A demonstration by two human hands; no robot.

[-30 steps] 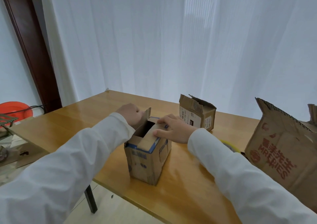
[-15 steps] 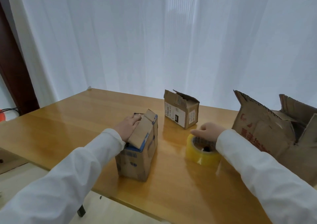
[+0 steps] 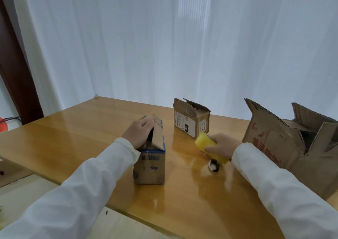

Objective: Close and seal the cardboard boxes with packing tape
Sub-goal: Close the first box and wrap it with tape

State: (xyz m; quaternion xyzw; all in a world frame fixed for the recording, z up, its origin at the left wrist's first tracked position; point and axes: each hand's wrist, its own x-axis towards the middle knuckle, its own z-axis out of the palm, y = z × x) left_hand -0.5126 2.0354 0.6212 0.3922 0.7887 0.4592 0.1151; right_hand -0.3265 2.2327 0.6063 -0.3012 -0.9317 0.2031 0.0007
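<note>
Gripped in the right hand point(image 3: 222, 145), the yellow tape roll point(image 3: 206, 143) sat tilted just above the wooden table point(image 3: 91, 132), fingers curled round it — blurred, so the exact hold was unclear. Just under it lay a small dark ring-like object point(image 3: 214, 165), too blurred to name. Left hand point(image 3: 139, 133) held the raised top flaps of the small box point(image 3: 150, 165), fingers curled over the edge. Behind stood an open labelled box point(image 3: 190, 121); at the right, a large open box point(image 3: 285, 147) with red print — all before a white curtain point(image 3: 164, 37).
</note>
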